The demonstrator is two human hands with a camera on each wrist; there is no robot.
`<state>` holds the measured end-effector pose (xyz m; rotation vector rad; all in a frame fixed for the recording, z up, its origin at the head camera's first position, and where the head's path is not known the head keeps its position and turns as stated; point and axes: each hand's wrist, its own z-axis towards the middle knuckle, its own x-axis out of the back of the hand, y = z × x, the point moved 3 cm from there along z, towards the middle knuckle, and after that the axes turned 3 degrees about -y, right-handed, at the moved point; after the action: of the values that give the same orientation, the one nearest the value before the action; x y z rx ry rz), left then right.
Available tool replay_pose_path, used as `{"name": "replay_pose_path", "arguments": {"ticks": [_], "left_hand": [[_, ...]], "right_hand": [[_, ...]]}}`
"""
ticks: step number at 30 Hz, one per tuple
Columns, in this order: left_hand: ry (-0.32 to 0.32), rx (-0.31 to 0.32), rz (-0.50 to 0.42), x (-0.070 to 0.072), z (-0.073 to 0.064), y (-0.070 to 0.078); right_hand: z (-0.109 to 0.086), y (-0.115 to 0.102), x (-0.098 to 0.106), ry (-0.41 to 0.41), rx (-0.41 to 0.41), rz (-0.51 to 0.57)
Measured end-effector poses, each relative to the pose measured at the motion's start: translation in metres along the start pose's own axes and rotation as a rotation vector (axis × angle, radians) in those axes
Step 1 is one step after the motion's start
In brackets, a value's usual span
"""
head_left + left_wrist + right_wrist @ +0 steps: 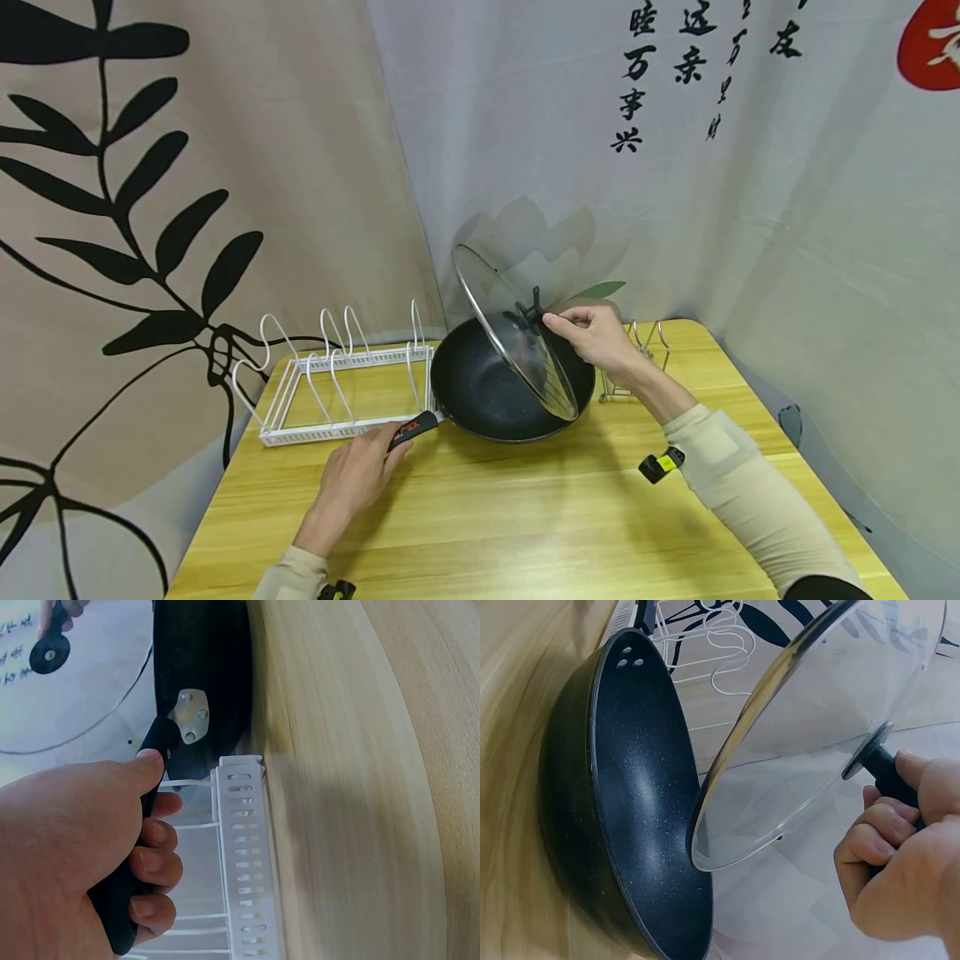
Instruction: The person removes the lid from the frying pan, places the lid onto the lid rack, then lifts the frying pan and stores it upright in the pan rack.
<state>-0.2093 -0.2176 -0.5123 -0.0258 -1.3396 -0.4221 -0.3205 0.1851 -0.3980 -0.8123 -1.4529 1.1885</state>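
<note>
A black wok [487, 392] stands on the wooden table, its dark speckled inside [641, 795] bare in the right wrist view. My left hand [360, 475] grips the wok's black handle [414, 430]; in the left wrist view the fingers [156, 866] curl round that handle. With my right hand [603, 342] I hold a glass lid [517, 342] by its black knob [881, 765]. The lid is tilted steeply above the wok, its metal-rimmed lower edge over the wok's right side. Whether that edge touches the wok I cannot tell.
To the left of the wok sits a white wire rack [330, 432] with upright loops, close beside the handle. A small metal wire rack [617, 392] stands behind my right forearm. Printed curtains [525, 125] hang behind the wooden table [525, 525].
</note>
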Motion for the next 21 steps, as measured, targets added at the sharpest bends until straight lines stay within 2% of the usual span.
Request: {"name": "replay_pose_path", "arguments": {"ticks": [7, 21], "left_hand": [[-0.015, 0.004, 0.004, -0.0011, 0.0016, -0.0014], [-0.027, 0.014, -0.001, -0.0008, 0.0020, -0.0016]], "right_hand": [[-0.0013, 0.0003, -0.0011, -0.031, -0.013, 0.089], [-0.0046, -0.0022, -0.0016, -0.046, -0.040, 0.160]]}}
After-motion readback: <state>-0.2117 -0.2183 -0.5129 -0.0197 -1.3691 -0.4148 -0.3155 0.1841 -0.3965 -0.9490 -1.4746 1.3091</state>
